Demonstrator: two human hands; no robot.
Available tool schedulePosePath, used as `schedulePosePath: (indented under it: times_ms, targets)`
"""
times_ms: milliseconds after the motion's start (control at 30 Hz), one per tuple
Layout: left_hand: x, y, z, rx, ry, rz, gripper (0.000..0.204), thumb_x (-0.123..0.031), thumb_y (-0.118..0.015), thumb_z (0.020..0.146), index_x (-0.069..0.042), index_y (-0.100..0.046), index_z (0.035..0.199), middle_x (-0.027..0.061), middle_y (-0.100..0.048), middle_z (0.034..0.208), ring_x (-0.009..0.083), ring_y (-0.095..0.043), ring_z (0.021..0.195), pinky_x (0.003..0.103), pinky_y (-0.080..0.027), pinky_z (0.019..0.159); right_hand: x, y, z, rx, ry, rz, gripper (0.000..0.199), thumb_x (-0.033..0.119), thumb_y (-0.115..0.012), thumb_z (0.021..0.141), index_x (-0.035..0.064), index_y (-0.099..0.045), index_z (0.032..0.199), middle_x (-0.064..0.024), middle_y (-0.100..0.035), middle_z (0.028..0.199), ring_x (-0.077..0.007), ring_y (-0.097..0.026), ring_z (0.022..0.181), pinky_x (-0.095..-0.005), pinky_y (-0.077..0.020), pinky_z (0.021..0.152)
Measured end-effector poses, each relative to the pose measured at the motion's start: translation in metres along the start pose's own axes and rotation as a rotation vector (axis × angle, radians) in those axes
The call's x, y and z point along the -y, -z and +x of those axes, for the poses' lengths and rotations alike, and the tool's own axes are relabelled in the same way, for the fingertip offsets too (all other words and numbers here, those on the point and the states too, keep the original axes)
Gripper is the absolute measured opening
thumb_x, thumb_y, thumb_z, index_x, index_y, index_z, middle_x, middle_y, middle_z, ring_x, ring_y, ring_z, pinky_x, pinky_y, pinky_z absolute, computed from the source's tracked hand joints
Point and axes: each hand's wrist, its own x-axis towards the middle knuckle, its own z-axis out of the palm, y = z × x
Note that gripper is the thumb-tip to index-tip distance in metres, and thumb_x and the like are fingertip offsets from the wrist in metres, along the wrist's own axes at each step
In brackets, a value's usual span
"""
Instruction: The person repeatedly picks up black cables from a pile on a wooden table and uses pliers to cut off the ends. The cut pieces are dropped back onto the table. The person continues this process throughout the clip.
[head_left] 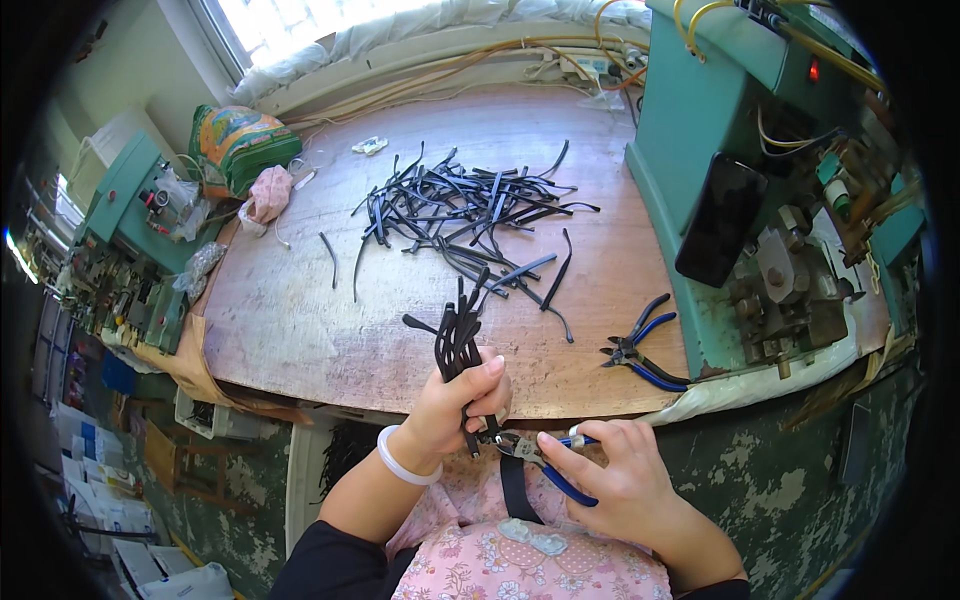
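My left hand is closed around a bundle of black eyeglass temples, their curved tips pointing up and away from me. Lower ends of the bundle stick out below my fingers. My right hand grips blue-handled pliers, a ring on one finger. The jaws meet the lower end of a temple just beside my left hand; whether they are closed on it is too small to tell. Beyond my hands, a tangled pile of dark eyeglass temples lies on the wooden table.
Blue-and-black cutters lie at the table's right, beside a green machine with a black phone on it. Another green machine, a colourful bag and a pink cloth are at the left. Cables run along the back.
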Motion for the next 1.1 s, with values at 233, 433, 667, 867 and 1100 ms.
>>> schedulePosePath:
  times_ms: [233,433,667,867,1100]
  targets:
    - [0.017,-0.031,-0.016,-0.167,-0.802,0.432,0.026,-0.019,-0.045,0.102,-0.014,-0.039,0.078,-0.0035,-0.039,0.052,0.0100,-0.033,0.044,0.029,-0.034,0.051,-0.007,-0.002,-0.003,-0.006,-0.045,0.170,0.071,0.013,-0.077,0.060,0.0160,-0.064,0.129,-0.0110,-0.053,0.109,-0.0295,-0.056,0.094,-0.0397,-0.0471,0.082]
    - [0.031,-0.036,-0.017,-0.273,-1.047,0.592,0.028,-0.029,-0.049,0.103,-0.014,-0.039,0.082,-0.0030,-0.039,0.056,0.0103,-0.032,0.045,0.027,-0.034,0.052,0.004,0.002,0.004,-0.034,-0.088,0.202,0.067,0.019,-0.078,0.068,0.0231,-0.062,0.133,-0.0111,-0.052,0.103,-0.0276,-0.056,0.087,-0.0388,-0.0481,0.076]
    - [0.011,-0.029,-0.010,-0.269,-0.476,0.127,0.021,-0.017,-0.053,0.100,-0.011,-0.044,0.082,0.0022,-0.047,0.067,0.0120,-0.043,0.057,0.026,-0.037,0.056,-0.005,-0.005,-0.009,-0.062,-0.103,0.150,0.068,0.019,-0.079,0.068,0.0195,-0.061,0.134,-0.0106,-0.052,0.098,-0.0274,-0.058,0.081,-0.0383,-0.0499,0.073]
    - [-0.006,0.005,0.083,-0.386,-0.162,0.872,0.029,-0.022,-0.066,0.094,0.000,-0.057,0.110,0.0063,-0.064,0.079,0.0177,-0.067,0.065,0.029,-0.053,0.059,-0.011,-0.013,-0.011,-0.103,-0.183,0.247,0.069,0.020,-0.078,0.070,0.0184,-0.059,0.136,-0.0127,-0.055,0.101,-0.0293,-0.060,0.084,-0.0388,-0.0504,0.075]
    - [0.014,0.053,0.158,-0.274,-0.210,2.109,0.018,-0.021,-0.068,0.085,-0.012,-0.065,0.100,0.0145,-0.069,0.072,0.0329,-0.070,0.069,0.043,-0.053,0.060,-0.009,-0.007,-0.012,-0.022,-0.174,0.278,0.070,0.022,-0.078,0.070,0.0162,-0.057,0.137,-0.0150,-0.054,0.108,-0.0317,-0.058,0.093,-0.0398,-0.0490,0.082]
